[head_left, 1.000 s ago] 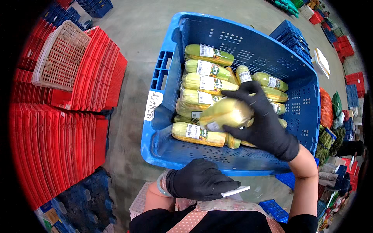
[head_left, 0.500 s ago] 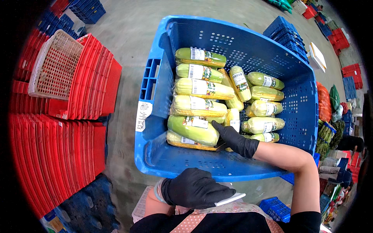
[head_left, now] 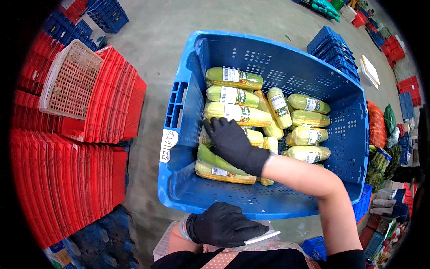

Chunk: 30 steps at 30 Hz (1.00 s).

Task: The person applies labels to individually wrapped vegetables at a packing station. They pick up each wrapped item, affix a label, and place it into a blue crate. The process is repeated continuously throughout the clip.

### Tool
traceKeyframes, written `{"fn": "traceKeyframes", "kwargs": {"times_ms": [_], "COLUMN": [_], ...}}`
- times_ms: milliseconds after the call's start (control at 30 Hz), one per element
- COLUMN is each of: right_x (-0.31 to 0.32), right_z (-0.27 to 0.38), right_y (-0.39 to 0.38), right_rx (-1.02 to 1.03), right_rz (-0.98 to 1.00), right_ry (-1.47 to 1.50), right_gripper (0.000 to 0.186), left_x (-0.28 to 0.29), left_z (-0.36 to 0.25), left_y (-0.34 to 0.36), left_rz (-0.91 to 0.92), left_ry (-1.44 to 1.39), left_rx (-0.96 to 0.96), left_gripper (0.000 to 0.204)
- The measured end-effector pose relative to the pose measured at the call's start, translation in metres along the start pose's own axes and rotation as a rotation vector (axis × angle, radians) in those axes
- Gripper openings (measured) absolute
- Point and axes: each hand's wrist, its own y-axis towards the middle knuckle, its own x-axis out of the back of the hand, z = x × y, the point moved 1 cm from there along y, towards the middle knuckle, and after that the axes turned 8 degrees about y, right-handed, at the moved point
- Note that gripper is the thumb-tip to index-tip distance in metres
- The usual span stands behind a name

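A large blue crate (head_left: 172, 197) with perforated walls holds plastic-wrapped packs of corn in two columns, most with white labels. My right hand (head_left: 239, 148), in a black glove, reaches over the left column. Its fingers stretch apart across a labelled corn pack (head_left: 244, 115) and the packs just nearer; no pack shows lifted. Below its palm, a green corn pack (head_left: 217, 161) lies tilted on a yellow one (head_left: 224, 174). At the crate's near side, my gloved left hand (head_left: 219, 226) is closed around a thin white flat object (head_left: 264, 237), its kind unclear.
Stacked red crates (head_left: 67, 188) stand to the left, with a white perforated basket (head_left: 74, 80) on them. Blue crates (head_left: 331, 51) are stacked beyond the right wall. An orange net sack (head_left: 375, 123) and bundled greens (head_left: 380, 163) lie farther right.
My right hand has moved from the near end of the left column, left and farther in over the packs. The left hand still holds the white object. The view has shifted slightly.
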Motion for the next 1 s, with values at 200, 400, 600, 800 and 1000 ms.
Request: {"fn": "traceKeyframes", "kwargs": {"times_ms": [200,400,600,800,1000], "right_x": [-0.006,-0.001,0.069,0.156,0.074], "right_z": [0.009,-0.001,0.007,-0.019,-0.067], "right_y": [0.029,0.037,-0.004,-0.073,-0.087], "right_rx": [0.056,0.016,-0.005,-0.191,-0.84], "right_rz": [0.117,0.145,0.022,-0.288,-0.409], "right_ry": [-0.231,-0.174,0.066,0.202,1.479], "right_gripper": [0.033,0.038,0.048,0.051,0.042], "left_x": [0.003,0.005,0.005,0.0,0.002], "left_z": [0.0,-0.001,-0.003,0.003,0.0], "left_y": [-0.001,0.004,-0.001,-0.005,0.0], "left_rz": [0.039,0.021,0.0,-0.009,-0.022], "left_ry": [0.022,-0.012,0.028,-0.067,-0.039], "left_rx": [0.005,0.029,0.02,-0.014,-0.003], "left_gripper": [0.043,0.044,0.045,0.045,0.042]}}
